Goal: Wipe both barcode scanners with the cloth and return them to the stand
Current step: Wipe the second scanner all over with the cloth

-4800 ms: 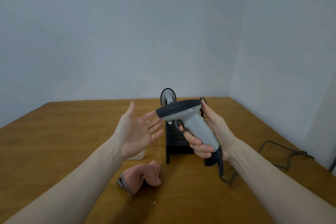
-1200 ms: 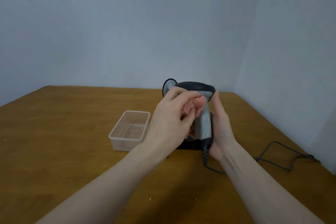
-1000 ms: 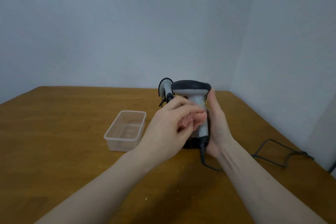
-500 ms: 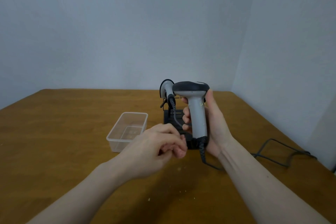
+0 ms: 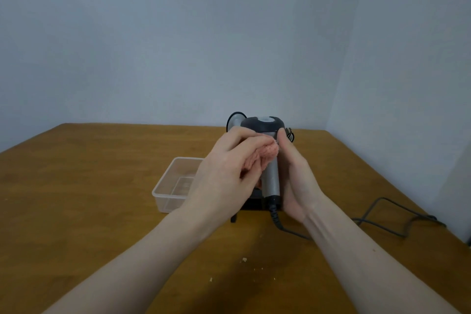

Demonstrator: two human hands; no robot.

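L hand [image 5: 229,173] pinches cloth [image 5: 265,157] vs scanner 1 [image 5: 270,158], gripped upright by R hand [image 5: 295,176] nr table's [image 5: 76,186] far edge. Scanner 2 [image 5: 235,120] prob. in stand [image 5: 251,202], unwiped; both returns pending.

The left hand [image 5: 224,176] presses a pink cloth [image 5: 265,158] against the scanner [image 5: 270,176] gripped by the right hand [image 5: 297,181].
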